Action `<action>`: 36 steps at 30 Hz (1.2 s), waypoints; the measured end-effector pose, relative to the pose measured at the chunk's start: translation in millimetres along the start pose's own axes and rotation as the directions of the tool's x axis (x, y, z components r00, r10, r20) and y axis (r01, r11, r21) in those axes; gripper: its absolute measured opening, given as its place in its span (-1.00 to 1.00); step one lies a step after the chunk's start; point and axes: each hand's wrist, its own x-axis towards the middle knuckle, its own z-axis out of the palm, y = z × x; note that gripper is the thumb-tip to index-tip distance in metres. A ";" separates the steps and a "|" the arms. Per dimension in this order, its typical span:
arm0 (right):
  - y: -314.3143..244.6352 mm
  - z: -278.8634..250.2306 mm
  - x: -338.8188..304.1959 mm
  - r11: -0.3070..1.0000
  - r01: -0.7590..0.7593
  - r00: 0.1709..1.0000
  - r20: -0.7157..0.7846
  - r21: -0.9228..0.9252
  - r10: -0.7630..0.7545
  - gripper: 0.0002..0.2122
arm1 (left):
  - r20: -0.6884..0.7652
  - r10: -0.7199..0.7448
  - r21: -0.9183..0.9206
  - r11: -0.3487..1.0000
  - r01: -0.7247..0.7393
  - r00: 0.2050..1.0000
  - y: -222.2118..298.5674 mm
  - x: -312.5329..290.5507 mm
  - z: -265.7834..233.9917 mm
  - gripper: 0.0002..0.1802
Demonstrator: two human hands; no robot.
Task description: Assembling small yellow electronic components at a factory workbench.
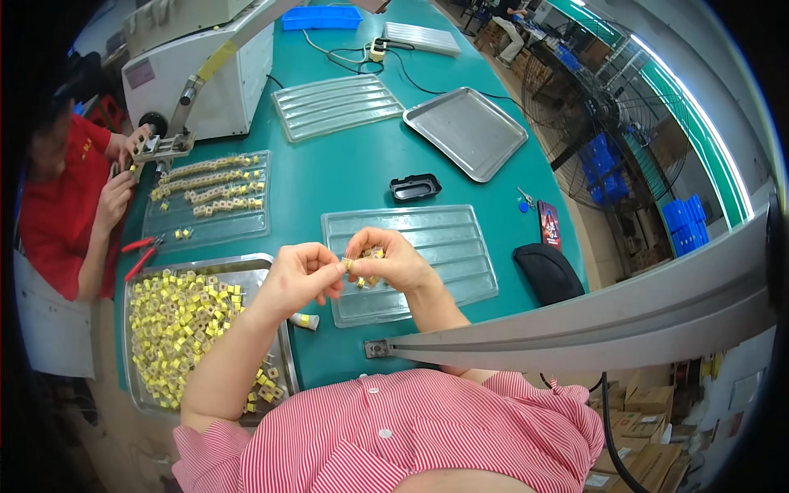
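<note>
Over a clear ridged plastic tray [444, 263], my two hands meet. Thumb and fingertips of my left hand [294, 278] are closed on a small yellow-wrapped coil component [348, 264], right beside my right thumb. My right hand [403, 261] is curled round several more of these yellow-and-beige components [362, 283], partly hidden by its fingers. To the left, below my left forearm, a metal tray [265, 262] holds a heap of the same pieces [177, 329]. A small white cylinder with a yellow band [305, 321] lies near my left wrist.
A co-worker in red [78, 197] handles a piece at a white machine [205, 90]. Rows of components fill another clear tray [261, 193]. Red-handled pliers [141, 255], a black box [415, 188], an empty metal tray [467, 131] and a black case [548, 274] lie around. A metal beam [575, 324] crosses at right.
</note>
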 end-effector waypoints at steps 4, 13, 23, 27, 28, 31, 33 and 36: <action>8.8 -1.9 4.3 0.952 0.050 0.998 0.017 0.302 -0.058 -0.85 | -0.144 0.565 0.439 0.772 -0.459 0.812 -0.3 -7.0 11.1 -0.80; 10.7 -1.5 4.5 0.942 0.071 0.994 0.051 0.328 -0.093 -0.84 | 0.028 0.779 0.632 0.472 -0.615 0.626 -0.2 -7.0 14.4 -0.84; 5.8 -8.0 2.5 0.987 0.029 0.995 0.085 0.161 -0.043 -0.83 | 0.111 0.787 0.686 0.381 -0.620 0.606 0.8 -4.8 9.0 -0.87; 6.0 -6.3 3.2 0.989 0.012 0.996 0.082 0.149 -0.024 -0.83 | 0.093 0.717 0.668 0.469 -0.578 0.690 0.8 -2.2 3.3 -0.90; 6.0 -3.9 4.5 0.982 -0.031 0.998 0.066 0.187 0.019 -0.84 | 0.058 0.660 0.644 0.548 -0.534 0.749 0.2 -1.4 1.4 -0.91; 14.5 1.1 8.5 0.949 -0.090 0.995 0.057 0.303 0.076 -0.83 | -0.108 0.477 0.428 0.814 -0.393 0.872 -8.4 2.9 -1.7 -0.93; 15.7 1.9 9.4 0.919 -0.108 0.994 0.060 0.380 0.092 -0.82 | -0.134 0.354 0.247 0.917 -0.315 0.926 -7.4 4.3 -5.8 -0.91; 12.2 3.1 8.8 0.895 -0.136 0.990 0.033 0.425 0.134 -0.78 | -0.138 0.163 -0.116 0.977 -0.179 0.977 -10.3 6.2 -8.5 -0.88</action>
